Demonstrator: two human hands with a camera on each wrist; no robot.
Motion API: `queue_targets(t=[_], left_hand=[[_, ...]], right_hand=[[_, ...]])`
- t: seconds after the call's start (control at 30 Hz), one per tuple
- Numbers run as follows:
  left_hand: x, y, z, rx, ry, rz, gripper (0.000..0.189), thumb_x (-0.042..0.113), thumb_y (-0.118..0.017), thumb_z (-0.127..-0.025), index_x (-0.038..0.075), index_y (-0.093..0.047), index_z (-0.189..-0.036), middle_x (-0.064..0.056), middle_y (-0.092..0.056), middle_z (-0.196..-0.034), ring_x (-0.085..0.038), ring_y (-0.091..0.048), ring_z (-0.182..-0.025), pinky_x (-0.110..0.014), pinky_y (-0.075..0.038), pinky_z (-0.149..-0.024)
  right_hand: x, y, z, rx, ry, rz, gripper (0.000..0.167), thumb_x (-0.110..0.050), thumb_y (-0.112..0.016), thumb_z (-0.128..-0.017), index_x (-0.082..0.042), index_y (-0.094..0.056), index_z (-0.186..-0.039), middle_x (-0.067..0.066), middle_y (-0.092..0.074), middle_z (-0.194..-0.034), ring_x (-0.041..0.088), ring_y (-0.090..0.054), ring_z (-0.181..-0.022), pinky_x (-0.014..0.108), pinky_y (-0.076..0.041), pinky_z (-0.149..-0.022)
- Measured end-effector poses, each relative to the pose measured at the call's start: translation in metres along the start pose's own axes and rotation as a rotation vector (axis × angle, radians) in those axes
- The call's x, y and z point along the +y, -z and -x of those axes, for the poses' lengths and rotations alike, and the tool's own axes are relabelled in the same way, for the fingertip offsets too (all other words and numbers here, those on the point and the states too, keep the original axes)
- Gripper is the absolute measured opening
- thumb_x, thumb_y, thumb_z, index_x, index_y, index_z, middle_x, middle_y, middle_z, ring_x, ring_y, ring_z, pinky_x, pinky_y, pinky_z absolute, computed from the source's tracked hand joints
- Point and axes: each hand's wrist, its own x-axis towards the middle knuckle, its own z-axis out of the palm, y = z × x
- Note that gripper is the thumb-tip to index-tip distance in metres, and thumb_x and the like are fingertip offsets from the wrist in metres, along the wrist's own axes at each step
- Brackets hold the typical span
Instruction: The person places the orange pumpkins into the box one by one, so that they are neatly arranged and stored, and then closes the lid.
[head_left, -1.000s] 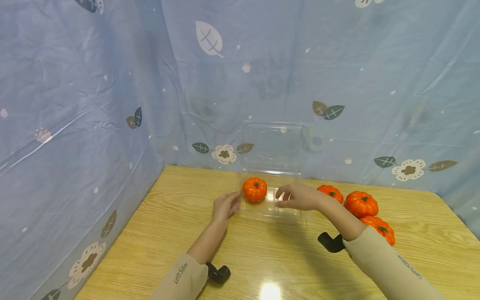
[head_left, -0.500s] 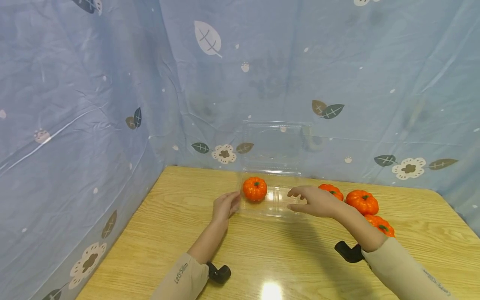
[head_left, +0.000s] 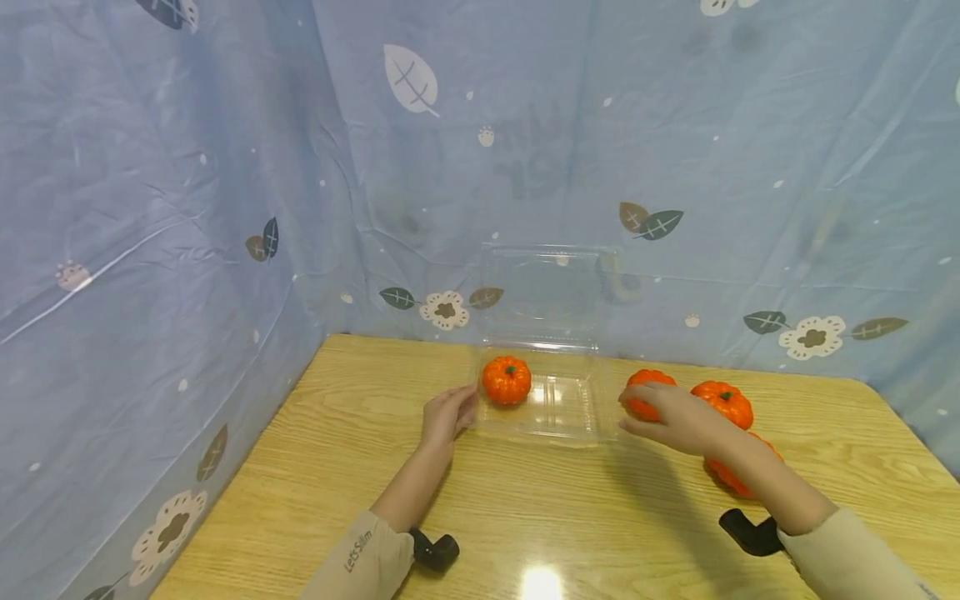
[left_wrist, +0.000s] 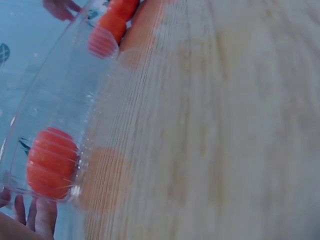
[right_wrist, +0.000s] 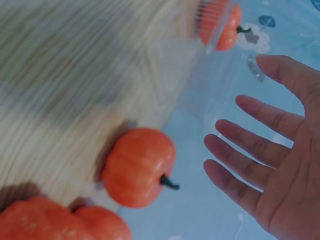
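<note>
A clear plastic clamshell container (head_left: 573, 423) stands on the table with its lid (head_left: 543, 287) raised at the back. Inside its left half sits an orange toy pumpkin (head_left: 506, 381) with a green stem. My left hand (head_left: 444, 419) rests at the container's left end; in the left wrist view its fingers (left_wrist: 46, 217) reach the end wall. To the right of the container, my right hand (head_left: 675, 417) hovers over another pumpkin (right_wrist: 140, 167), partly covering it in the head view. The right wrist view shows that palm bare, fingers spread, apart from the pumpkin.
Two more pumpkins, one behind (head_left: 723, 402) and one nearer (head_left: 731, 479), lie on the right, the nearer one partly hidden by my forearm. A blue patterned cloth (head_left: 675, 150) hangs along the wooden table's (head_left: 360, 392) back and left edges.
My right hand has moved right, out from over the container's right half to above the nearest loose pumpkin. My left hand has stayed at the container's left end.
</note>
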Motion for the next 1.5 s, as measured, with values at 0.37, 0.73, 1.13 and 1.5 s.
queue_targets(t=[0.37,0.73,1.13,1.5], left_hand=[[-0.002,-0.001,-0.002,0.021,0.006,0.013,0.030,0.015,-0.067,-0.084,-0.006,-0.063,-0.103,-0.017,-0.067,-0.103,-0.025,-0.064,-0.098,-0.030,-0.052,-0.084],[-0.001,-0.001,0.000,0.028,0.012,0.007,0.028,0.015,-0.067,-0.084,-0.005,-0.064,-0.102,-0.016,-0.067,-0.103,-0.025,-0.063,-0.099,-0.029,-0.052,-0.083],[-0.003,0.000,-0.003,0.014,0.015,0.016,0.031,0.017,-0.069,-0.083,-0.005,-0.063,-0.103,-0.012,-0.069,-0.100,-0.023,-0.064,-0.098,-0.031,-0.051,-0.086],[0.013,-0.002,0.013,-0.022,0.025,-0.012,0.034,0.014,-0.063,-0.086,-0.009,-0.059,-0.111,-0.015,-0.066,-0.106,-0.027,-0.061,-0.105,-0.037,-0.046,-0.095]], right_hand=[[0.021,-0.002,0.030,0.059,-0.016,0.024,0.040,-0.029,-0.067,-0.084,-0.001,-0.060,-0.112,0.014,-0.063,-0.107,0.033,-0.061,-0.093,0.047,-0.051,-0.076],[0.045,-0.009,0.059,0.151,-0.047,0.064,0.032,-0.025,-0.071,-0.081,-0.004,-0.064,-0.104,0.012,-0.064,-0.102,0.034,-0.060,-0.095,0.049,-0.050,-0.078],[0.057,-0.011,0.084,0.204,-0.181,0.126,0.032,-0.027,-0.072,-0.079,-0.004,-0.064,-0.100,0.015,-0.063,-0.096,0.035,-0.058,-0.085,0.049,-0.049,-0.067],[0.063,-0.015,0.094,0.192,-0.235,0.115,0.042,-0.030,-0.071,-0.080,0.001,-0.060,-0.106,0.026,-0.058,-0.103,0.044,-0.055,-0.092,0.056,-0.047,-0.072]])
